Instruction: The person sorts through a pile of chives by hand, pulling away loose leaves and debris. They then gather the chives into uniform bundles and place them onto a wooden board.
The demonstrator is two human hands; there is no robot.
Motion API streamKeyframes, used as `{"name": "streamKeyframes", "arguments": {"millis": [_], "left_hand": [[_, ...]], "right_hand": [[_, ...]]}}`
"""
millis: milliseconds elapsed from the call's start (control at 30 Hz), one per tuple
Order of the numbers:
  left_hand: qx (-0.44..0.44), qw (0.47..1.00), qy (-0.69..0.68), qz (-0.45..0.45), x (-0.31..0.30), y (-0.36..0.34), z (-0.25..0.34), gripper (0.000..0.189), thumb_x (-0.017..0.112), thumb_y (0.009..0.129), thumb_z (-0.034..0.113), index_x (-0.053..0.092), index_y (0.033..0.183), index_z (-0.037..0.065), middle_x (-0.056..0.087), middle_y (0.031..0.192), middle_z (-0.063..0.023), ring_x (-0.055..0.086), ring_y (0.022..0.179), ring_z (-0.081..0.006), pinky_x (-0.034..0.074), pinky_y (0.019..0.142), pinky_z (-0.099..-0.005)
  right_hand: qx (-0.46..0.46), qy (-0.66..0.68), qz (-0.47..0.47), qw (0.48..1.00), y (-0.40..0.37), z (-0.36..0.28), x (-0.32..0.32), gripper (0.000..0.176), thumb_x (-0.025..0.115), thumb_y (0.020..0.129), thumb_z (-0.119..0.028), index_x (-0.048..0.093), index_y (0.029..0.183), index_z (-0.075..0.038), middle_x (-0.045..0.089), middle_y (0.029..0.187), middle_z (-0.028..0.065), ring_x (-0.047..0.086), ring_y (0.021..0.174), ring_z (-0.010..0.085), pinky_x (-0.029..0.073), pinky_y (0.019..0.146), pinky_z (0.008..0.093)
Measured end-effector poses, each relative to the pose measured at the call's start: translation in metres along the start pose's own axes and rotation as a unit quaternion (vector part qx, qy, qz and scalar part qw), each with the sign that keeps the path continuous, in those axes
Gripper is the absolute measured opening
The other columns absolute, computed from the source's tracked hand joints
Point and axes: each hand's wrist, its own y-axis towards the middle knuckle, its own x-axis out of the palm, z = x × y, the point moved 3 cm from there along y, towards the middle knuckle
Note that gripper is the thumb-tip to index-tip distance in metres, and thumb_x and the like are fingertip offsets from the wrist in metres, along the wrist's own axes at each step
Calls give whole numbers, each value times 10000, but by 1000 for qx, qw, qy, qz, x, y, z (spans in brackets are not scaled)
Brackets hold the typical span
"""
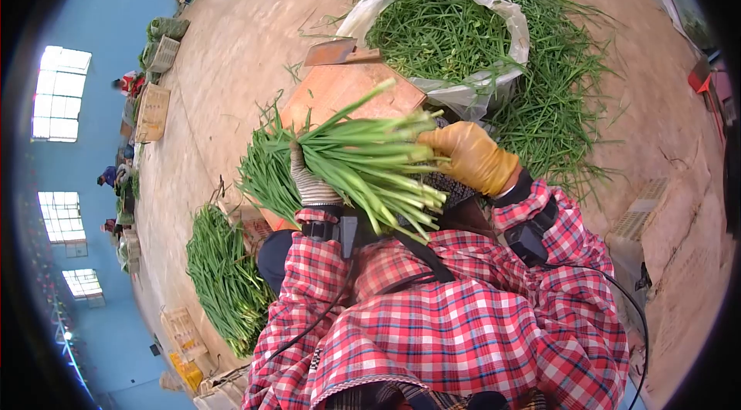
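Note:
My left hand (312,182), in a striped knit glove, is wrapped round a thick bunch of long green stalks (347,155). The pale stalk ends fan out to the right. My right hand (469,155), in an orange-yellow glove, is closed at the upper right ends of the bunch; its fingertips are partly hidden, and what they pinch is too small to name. Beyond the bunch lies a reddish board (347,89), with a cleaver (340,52) across its far edge.
A plastic-lined container (519,32) of cut greens stands ahead, with loose greens (563,101) heaped around it. Another pile of stalks (224,279) lies at left. Crates (153,113) and several people are along the blue wall. A crate (637,213) sits at right.

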Motion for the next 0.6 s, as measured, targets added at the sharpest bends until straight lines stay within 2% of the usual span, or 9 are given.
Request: {"name": "streamKeyframes", "arguments": {"millis": [133, 200, 267, 333, 433, 467, 500, 533, 600], "left_hand": [[33, 999, -1, -20, 17, -2, -6, 444, 640, 880, 426, 616, 1128, 59, 655, 1123, -156, 630, 1005, -332, 517, 907, -511], [26, 1000, 12, 0, 24, -7, -3, 451, 618, 895, 432, 617, 1136, 52, 664, 1102, -141, 635, 987, -318, 524, 894, -492], [26, 999, 20, 15, 13, 1, 0, 426, 589, 914, 437, 634, 1091, 52, 676, 1069, -125, 646, 957, -279, 538, 868, -449], [42, 997, 36, 57, 7, 4, 2, 387, 595, 915, 411, 636, 1067, 57, 680, 1012, -104, 646, 900, -253, 544, 818, -414], [49, 990, 82, 103, 8, 1, -1, 360, 588, 920, 402, 629, 1045, 67, 673, 979, -100, 641, 870, -256, 544, 801, -403], [42, 985, 85, 145, 20, -6, -2, 346, 583, 924, 399, 625, 1030, 72, 670, 975, -101, 639, 866, -261, 544, 802, -406], [46, 987, 103, 118, 15, -4, -2, 402, 595, 913, 416, 618, 1074, 48, 669, 1028, -127, 641, 915, -293, 534, 846, -443], [51, 987, 121, 90, 7, -1, 0, 462, 606, 902, 433, 612, 1117, 24, 669, 1080, -154, 642, 963, -324, 524, 891, -479], [37, 989, 106, 97, -1, 7, 1, 453, 592, 914, 421, 607, 1124, 21, 666, 1081, -159, 642, 961, -328, 525, 888, -483]], "right_hand": [[65, -71, -10, 995, -20, -5, -31, 151, 633, 842, -151, 683, 964, -79, 664, 843, 159, 655, 768, 330, 509, 657, 379], [138, -64, -17, 988, -46, 16, -61, 137, 623, 852, -153, 696, 948, -88, 673, 826, 140, 658, 736, 321, 512, 652, 383], [300, -40, 59, 951, -86, 49, -98, 161, 627, 851, -180, 708, 933, -68, 685, 800, 126, 666, 713, 311, 523, 659, 398], [348, -338, 73, 871, -144, 114, -131, 315, 640, 833, -164, 657, 1124, -45, 684, 1013, 142, 661, 906, 307, 511, 811, 408], [266, -375, 138, 877, -131, 83, -139, 527, 654, 803, -182, 533, 1305, -74, 589, 1235, 166, 533, 1189, 309, 416, 1014, 396], [204, -316, 92, 922, -111, 64, -130, 614, 664, 791, -169, 461, 1363, -75, 525, 1313, 173, 472, 1248, 318, 370, 1056, 398], [137, -256, 47, 956, -82, 39, -115, 707, 674, 779, -156, 388, 1421, -77, 461, 1390, 179, 410, 1308, 327, 325, 1098, 400], [84, -209, 21, 974, -55, 12, -99, 709, 679, 775, -176, 394, 1414, -63, 459, 1390, 192, 411, 1310, 334, 314, 1109, 403], [2, -119, -9, 993, -18, -1, -63, 714, 672, 790, -222, 381, 1407, -12, 449, 1394, 200, 411, 1308, 344, 316, 1109, 404]]}}
